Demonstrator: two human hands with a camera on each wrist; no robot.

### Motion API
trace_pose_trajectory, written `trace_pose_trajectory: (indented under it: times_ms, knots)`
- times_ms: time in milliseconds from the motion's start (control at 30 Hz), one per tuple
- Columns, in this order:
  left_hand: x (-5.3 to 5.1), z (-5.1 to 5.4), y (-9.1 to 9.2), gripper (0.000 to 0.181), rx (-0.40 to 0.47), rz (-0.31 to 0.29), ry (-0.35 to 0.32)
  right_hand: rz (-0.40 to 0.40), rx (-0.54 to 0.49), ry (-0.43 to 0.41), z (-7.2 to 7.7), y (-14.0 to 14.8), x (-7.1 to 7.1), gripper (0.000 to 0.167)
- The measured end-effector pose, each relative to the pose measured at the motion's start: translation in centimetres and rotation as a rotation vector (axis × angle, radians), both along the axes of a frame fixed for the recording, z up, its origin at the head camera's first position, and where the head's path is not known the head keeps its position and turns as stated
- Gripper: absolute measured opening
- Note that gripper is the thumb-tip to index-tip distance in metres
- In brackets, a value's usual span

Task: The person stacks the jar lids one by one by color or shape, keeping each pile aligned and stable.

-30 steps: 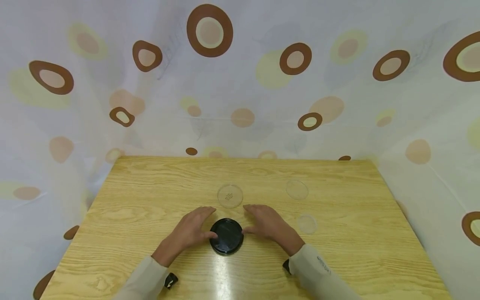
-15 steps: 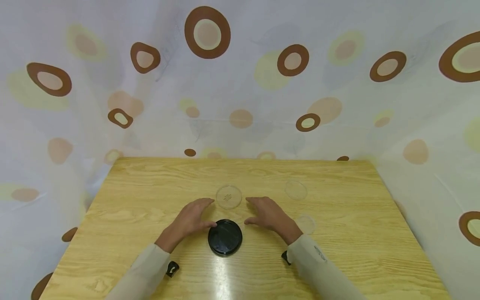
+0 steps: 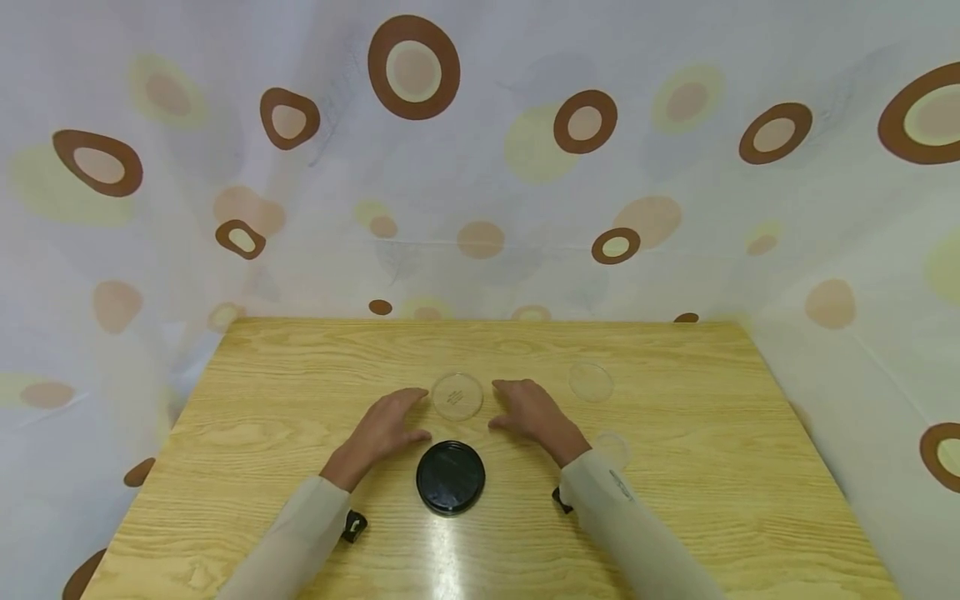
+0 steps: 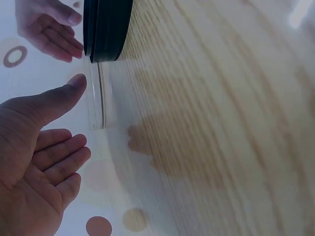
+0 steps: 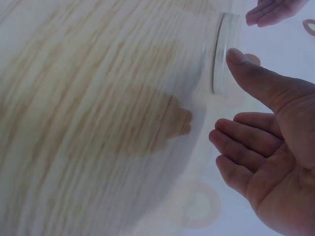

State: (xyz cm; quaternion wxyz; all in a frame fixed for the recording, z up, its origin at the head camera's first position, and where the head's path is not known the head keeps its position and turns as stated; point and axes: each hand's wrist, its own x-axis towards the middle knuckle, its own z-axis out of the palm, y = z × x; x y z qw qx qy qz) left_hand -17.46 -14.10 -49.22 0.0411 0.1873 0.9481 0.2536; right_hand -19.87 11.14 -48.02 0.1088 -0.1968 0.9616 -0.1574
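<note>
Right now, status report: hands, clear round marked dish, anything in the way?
Left hand, right hand open, empty, flanking marked clear dish. Dish flat on yellowish wooden table, untouched. Nothing visible between hands and dish; glossy black disc on near side.

Wooden table [image 3: 712,492], pale yellow grain, light glare at near edge. On it: black round dish [image 3: 451,477]; transparent dish [image 3: 457,397] with dark marks, just beyond; two transparent discs [image 3: 591,382] farther right, apart.

I hold my bare left hand [image 4: 37,172], thumb extended, near a clear, shallow dish [image 4: 97,98] and a thick black disc [image 4: 107,32].
</note>
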Motion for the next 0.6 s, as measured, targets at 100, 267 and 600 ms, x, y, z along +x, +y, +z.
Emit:
trace_pose_trajectory:
  times_ms: [100, 267, 600]
  knots:
    - [-0.4, -0.1, 0.1, 0.065, -0.006, -0.005, 0.022, 0.000, 0.000, 0.001, -0.3, 0.0, -0.4, 0.068]
    - [-1.2, -0.4, 0.1, 0.065, 0.003, -0.004, 0.024, -0.004, -0.005, 0.016, -0.8, -0.2, -1.0, 0.068]
    - [-2.3, -1.3, 0.4, 0.065, 0.042, 0.001, 0.000, -0.018, 0.000, 0.020, -1.0, -1.3, -1.7, 0.068]
